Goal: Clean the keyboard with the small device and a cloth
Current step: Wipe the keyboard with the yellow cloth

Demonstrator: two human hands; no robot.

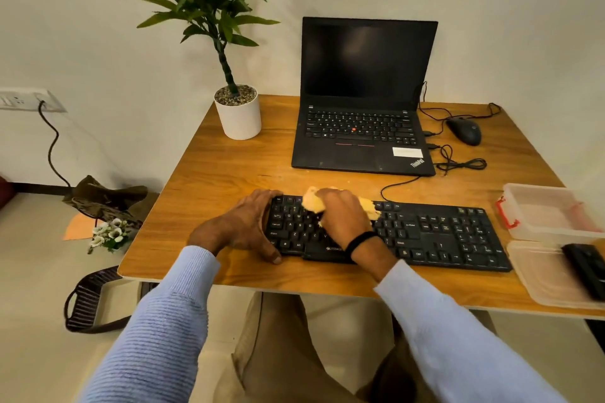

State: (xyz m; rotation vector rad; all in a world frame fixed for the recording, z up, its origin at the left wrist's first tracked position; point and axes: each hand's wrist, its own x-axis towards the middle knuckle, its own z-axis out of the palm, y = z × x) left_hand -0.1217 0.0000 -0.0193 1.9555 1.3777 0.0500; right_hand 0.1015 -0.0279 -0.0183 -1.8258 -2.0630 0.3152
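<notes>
Brown wood-grain table (229,167): all the work sits on its near half.

Long black wired keyboard (435,235): lies flat near the front edge. Its long axis runs left-right across the person, and its body extends further to their right than to their left.

Clear plastic box with red latch (540,206) and its shallow clear lid (543,278): just beside the keyboard's right end. In the lid lies a small black oblong device (586,267), probably the cleaning tool, with nothing touching it.

Left hand (245,226): clamps the keyboard's left end, fingers curled over the far corner and thumb on the near edge. It looks like pure bracing.

Right hand (343,213): fingers curled over a crumpled yellow cloth (312,203), pressing it onto the letter keys left of centre. The cloth bulges out on both sides of the hand.

Key relation: the keys not under the cloth mostly lie to the right of the right hand, along the long axis. My read is that the wipe should travel rightward along the rows, towards the arrow keys and numpad. The right hand is also nearer the device. The left hand would have to let go and cross over, so it's better left as the anchor.
</notes>
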